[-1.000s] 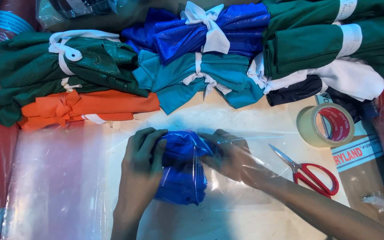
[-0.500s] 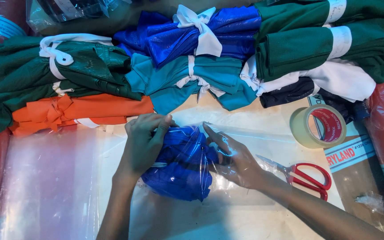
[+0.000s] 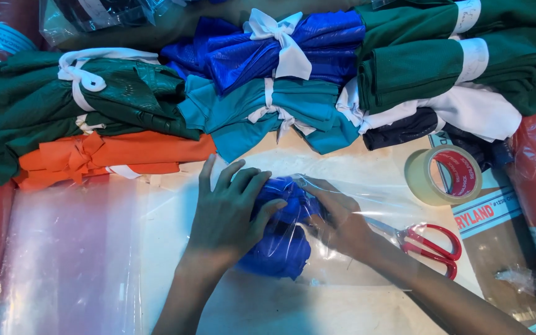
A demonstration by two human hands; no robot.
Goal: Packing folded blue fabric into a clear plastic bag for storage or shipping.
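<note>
A folded blue cloth (image 3: pixel 280 248) lies on the table inside a clear plastic bag (image 3: pixel 336 260). My left hand (image 3: pixel 227 214) presses flat on top of the cloth, fingers spread. My right hand (image 3: pixel 339 220) is inside or under the clear plastic at the cloth's right side, fingers curled against the fabric. The plastic film drapes over my right wrist.
Tied fabric bundles line the back: dark green (image 3: pixel 94 99), orange (image 3: pixel 107 158), teal (image 3: pixel 268 111), blue (image 3: pixel 280 53), green (image 3: pixel 454 62), white and black (image 3: pixel 442 121). A tape roll (image 3: pixel 442 177) and red-handled scissors (image 3: pixel 432 248) sit to the right. Clear plastic sheets (image 3: pixel 69 248) lie to the left.
The blue cloth has been pushed flatter and lower. My left hand moved from its upper edge onto its top; my right hand slid further in against its right side.
</note>
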